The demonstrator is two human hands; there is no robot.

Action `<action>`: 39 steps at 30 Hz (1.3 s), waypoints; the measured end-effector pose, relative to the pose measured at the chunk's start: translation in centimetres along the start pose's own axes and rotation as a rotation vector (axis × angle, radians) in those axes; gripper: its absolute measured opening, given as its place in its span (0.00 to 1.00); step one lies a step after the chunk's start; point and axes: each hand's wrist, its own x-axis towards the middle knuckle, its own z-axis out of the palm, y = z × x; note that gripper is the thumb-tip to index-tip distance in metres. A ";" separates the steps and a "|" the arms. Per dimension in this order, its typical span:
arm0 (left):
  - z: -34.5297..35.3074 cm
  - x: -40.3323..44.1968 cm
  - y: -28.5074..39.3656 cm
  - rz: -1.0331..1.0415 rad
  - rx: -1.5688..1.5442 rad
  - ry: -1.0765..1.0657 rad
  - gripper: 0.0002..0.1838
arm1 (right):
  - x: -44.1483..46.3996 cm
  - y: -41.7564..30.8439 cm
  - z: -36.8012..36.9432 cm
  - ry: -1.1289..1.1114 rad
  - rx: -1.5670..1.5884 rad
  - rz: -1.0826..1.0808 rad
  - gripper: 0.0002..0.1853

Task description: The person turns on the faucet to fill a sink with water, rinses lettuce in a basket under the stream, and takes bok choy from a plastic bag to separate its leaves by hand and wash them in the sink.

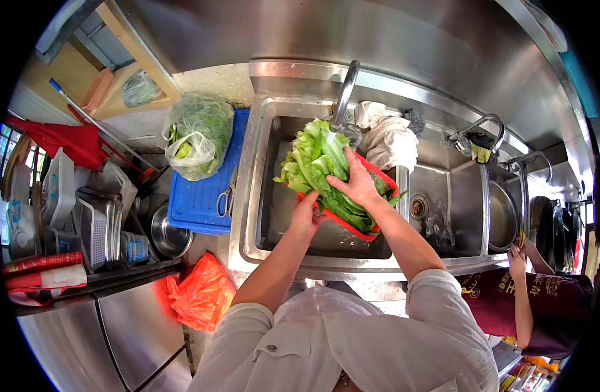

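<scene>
Two hands hold leaf lettuce (305, 163) beneath the faucet (346, 95): right hand (356, 181), fingers spread; left hand (305, 215), finger state unclear. Part leaves gently.

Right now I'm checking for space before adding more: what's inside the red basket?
Leafy greens, piled past the rim, with the right hand over them. The floor of the red basket and anything beneath the leaves are covered.

1 red basket (361, 235); at it 2 hands (359, 184); left 1 blue tray (192, 210), 1 scissors (229, 190); behind/right 3 faucets (346, 91)
</scene>
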 end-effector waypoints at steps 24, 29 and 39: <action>0.7 -0.7 2.8 0.990 0.790 0.282 0.38 | 0.0 -4.3 3.8 0.023 1.105 0.106 0.36; 2.6 -4.0 2.4 1.003 1.054 0.408 0.41 | -1.2 -3.3 3.4 0.016 1.123 0.045 0.32; 0.5 -4.5 3.1 1.053 0.952 0.330 0.41 | -1.9 -4.6 5.1 -0.043 1.171 0.115 0.37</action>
